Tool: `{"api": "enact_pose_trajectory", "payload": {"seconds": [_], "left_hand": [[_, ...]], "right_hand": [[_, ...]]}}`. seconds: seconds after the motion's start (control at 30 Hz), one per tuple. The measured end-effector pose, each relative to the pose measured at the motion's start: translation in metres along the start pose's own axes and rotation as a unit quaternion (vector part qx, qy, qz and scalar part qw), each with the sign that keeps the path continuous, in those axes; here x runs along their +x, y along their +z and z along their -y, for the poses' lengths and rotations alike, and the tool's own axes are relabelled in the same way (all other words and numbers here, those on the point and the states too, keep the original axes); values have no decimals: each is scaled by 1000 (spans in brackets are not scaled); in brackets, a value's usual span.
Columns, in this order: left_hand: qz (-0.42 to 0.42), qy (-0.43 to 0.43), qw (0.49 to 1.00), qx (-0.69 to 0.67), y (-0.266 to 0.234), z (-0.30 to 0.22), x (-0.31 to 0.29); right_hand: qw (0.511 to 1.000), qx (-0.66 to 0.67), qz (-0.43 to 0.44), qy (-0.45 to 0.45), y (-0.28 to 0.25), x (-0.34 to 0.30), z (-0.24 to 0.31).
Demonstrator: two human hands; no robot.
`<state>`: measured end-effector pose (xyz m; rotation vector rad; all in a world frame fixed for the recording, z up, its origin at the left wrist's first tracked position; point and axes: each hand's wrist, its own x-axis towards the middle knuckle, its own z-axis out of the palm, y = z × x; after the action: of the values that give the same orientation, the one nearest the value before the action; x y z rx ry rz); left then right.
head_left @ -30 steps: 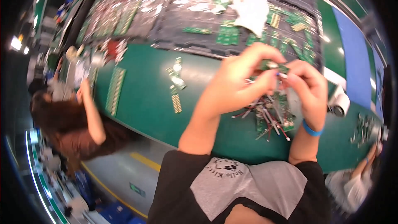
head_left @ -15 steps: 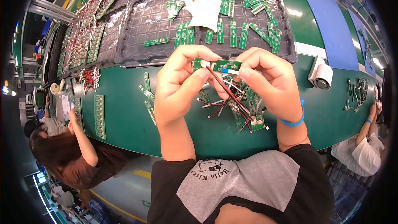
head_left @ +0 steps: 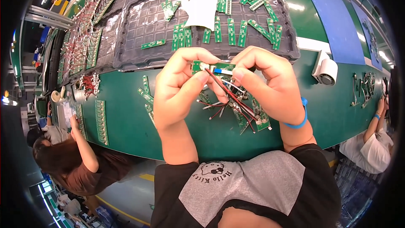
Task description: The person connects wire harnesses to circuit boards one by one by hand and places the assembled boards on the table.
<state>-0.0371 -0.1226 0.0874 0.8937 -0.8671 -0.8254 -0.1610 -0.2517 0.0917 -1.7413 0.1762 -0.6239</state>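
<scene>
A small green circuit board (head_left: 228, 65) is held up level between my two hands, above the near part of the tray's front edge. My left hand (head_left: 179, 90) pinches its left end, thumb at a white connector with red and black wires (head_left: 218, 83) hanging from it. My right hand (head_left: 270, 86) grips the other end between thumb and fingers. A blue and white strip (head_left: 222, 71) lies along the board's lower edge. Below my hands, a pile of wired circuit boards (head_left: 262, 120) rests on the green table, partly hidden by my fingers.
A black tray (head_left: 135, 52) ahead holds several green boards (head_left: 231, 31) and a white glove (head_left: 200, 10). Wired boards (head_left: 93, 48) fill another tray at left. A white fan-like device (head_left: 326, 74) stands right, near a blue mat (head_left: 333, 21). Other people sit at both sides.
The whole view has shifted slightly, so the tray and table sit a little further left. Both hands keep their hold on the board, with almost the same grip.
</scene>
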Motion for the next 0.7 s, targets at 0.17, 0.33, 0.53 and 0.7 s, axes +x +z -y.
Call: {"api": "enact_pose_trajectory", "payload": {"seconds": [0.17,0.33,0.53,0.7], "left_hand": [[7,-1,1000,-12,2,0,-2],[6,3,1000,1,2,-1,-3],[-2,-5,1000,17,4,-1,-2],[-29,-4,998,48,8,-3,-3]], "right_hand": [[1000,-25,1,2,0,-1,3],[1000,-18,-5,-13,2,1,2],[1000,-22,5,1,0,1,2],[1000,-21,8,-1,3,1,2]]}}
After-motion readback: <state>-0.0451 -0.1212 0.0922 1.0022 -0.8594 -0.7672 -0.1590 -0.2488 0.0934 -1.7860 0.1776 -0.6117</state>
